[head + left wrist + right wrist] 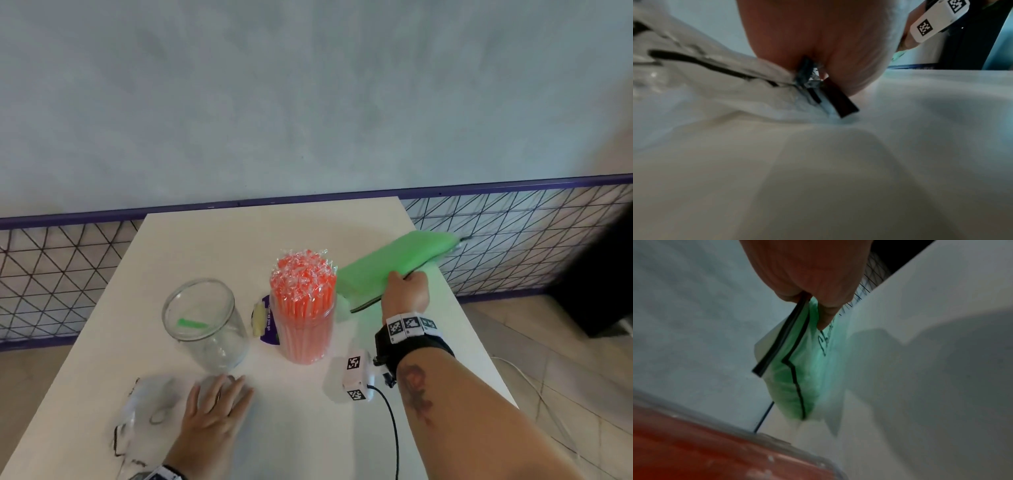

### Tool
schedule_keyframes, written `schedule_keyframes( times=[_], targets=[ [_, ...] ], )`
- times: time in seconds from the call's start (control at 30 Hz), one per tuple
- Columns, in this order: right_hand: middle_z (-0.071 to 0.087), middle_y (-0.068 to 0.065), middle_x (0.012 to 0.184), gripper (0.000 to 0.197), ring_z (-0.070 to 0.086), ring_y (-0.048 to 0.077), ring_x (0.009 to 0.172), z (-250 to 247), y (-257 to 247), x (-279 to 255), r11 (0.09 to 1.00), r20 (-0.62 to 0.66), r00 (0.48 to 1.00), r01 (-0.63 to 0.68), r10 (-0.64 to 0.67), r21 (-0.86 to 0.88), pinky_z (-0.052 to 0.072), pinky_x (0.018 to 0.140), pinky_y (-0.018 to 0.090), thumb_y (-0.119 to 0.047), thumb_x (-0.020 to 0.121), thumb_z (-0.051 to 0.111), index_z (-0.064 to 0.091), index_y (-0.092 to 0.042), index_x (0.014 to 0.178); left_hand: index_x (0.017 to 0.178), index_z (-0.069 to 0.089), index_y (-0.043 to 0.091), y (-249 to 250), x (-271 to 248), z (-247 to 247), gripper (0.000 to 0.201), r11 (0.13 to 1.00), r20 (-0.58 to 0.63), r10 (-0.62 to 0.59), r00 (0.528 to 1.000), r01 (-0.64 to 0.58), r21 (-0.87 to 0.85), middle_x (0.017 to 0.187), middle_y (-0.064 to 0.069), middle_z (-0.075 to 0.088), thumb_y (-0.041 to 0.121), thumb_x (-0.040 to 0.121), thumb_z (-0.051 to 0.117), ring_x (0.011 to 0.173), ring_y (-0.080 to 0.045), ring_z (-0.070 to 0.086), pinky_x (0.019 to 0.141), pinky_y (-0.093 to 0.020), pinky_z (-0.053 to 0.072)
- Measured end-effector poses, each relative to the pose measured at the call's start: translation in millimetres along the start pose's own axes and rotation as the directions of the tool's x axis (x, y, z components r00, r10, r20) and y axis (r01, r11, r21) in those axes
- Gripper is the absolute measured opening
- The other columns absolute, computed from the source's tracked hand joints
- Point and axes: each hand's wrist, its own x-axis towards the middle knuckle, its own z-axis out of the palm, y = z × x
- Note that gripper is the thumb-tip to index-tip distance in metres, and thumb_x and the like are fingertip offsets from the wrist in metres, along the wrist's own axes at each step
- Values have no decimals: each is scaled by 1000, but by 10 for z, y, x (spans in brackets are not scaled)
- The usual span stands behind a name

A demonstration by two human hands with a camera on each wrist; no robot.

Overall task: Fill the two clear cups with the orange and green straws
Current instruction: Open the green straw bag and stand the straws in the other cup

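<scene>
**Green straw bag lifted, empty cup waiting**

Right hand (406,294) pinches the zip edge of the bag of green straws (387,267) between thumb and fingers; the bag hangs tilted above the desk (308,428), far right side. The right wrist view shows the grip closed tight on the black zip strip (781,340), nothing else in it. Left hand (215,407) lies flat, fingers straight, resting on an empty clear plastic bag (150,404) near the front edge; it holds nothing.

One clear cup (305,308) is already packed with orange straws, standing mid-desk. The other clear cup (205,325), just to its left, has only one green piece (191,323) inside.

Judged step: bring the green bag over to the empty cup. To do it well, steady the cup with the left hand, open the zip fully, slide the straws out as one bundle, ends down, so none spill off the desk edge or knock the orange cup.
</scene>
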Motion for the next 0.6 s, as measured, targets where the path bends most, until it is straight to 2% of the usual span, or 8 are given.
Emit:
schedule_keyframes(
  times=[0.1, 0.17, 0.23, 0.3, 0.37, 0.43, 0.5, 0.6],
  targets=[
    [46, 6, 73, 21, 40, 24, 59, -100, -194, -54, 972, -9, 973, 228, -229, -55, 27, 48, 31, -12, 89, 53, 38, -13, 73, 118, 57, 21, 35, 82, -102, 49, 997, 85, 71, 994, -67, -43, 118, -7, 70, 14, 71, 45, 120, -33, 45, 103, -49, 24],
    [47, 6, 84, 21, 39, 20, 62, -147, -348, -159, 910, 25, 917, 399, -399, -115, 28, 56, 31, -12, 88, 53, 39, -15, 73, 114, 69, 20, 77, 207, -160, 64, 991, 179, 89, 980, -70, -112, 117, -6, 70, 17, 51, 74, 120, -30, 45, 102, -47, 27],
    [48, 4, 90, 14, 43, 23, 71, -171, -497, -312, 829, 65, 848, 528, -525, -186, 34, 63, 32, -13, 86, 53, 43, -13, 76, 108, 75, 17, 155, 410, -318, 75, 974, 251, 104, 962, -47, -223, 113, -5, 71, 17, 34, 88, 115, -25, 47, 98, -42, 34],
    [46, 3, 90, 11, 45, 27, 73, -211, -617, -470, 752, 124, 788, 613, -603, -244, 35, 61, 34, -11, 83, 53, 44, -11, 77, 112, 73, 17, 277, 598, -573, 63, 953, 246, 116, 962, -38, -301, 114, 0, 69, 18, 50, 83, 111, -19, 54, 95, -34, 46],
    [44, 5, 92, 13, 42, 27, 71, -327, -741, -632, 681, 189, 742, 667, -643, -302, 29, 61, 33, -9, 83, 53, 41, -11, 78, 127, 64, 17, 392, 737, -756, 51, 913, 226, 95, 970, 5, -407, 124, 3, 64, 15, 77, 61, 115, -18, 58, 99, -30, 47],
    [45, 8, 100, 13, 40, 26, 71, -493, -863, -795, 600, 259, 704, 703, -661, -381, 28, 62, 32, -9, 86, 51, 39, -12, 81, 127, 65, 16, 467, 824, -881, 50, 885, 139, 102, 985, -25, -465, 122, 2, 66, 16, 82, 42, 111, -19, 62, 96, -29, 49],
    [47, 10, 107, 12, 41, 26, 70, -685, -957, -990, 494, 334, 678, 719, -655, -489, 30, 62, 32, -7, 87, 50, 41, -13, 84, 118, 69, 15, 533, 902, -1009, 47, 838, 36, 126, 991, -87, -539, 112, 0, 70, 15, 81, 40, 101, -19, 66, 89, -27, 53],
    [50, 14, 112, 7, 56, 34, 81, -973, -1017, -1279, 297, 463, 643, 727, -610, -619, 35, 65, 31, -6, 89, 50, 54, -8, 95, 119, 67, 12, 598, 1021, -1266, 38, 785, -74, 115, 991, -136, -605, 114, -1, 68, 5, 84, 54, 105, -14, 61, 93, -13, 38]
  ],
)
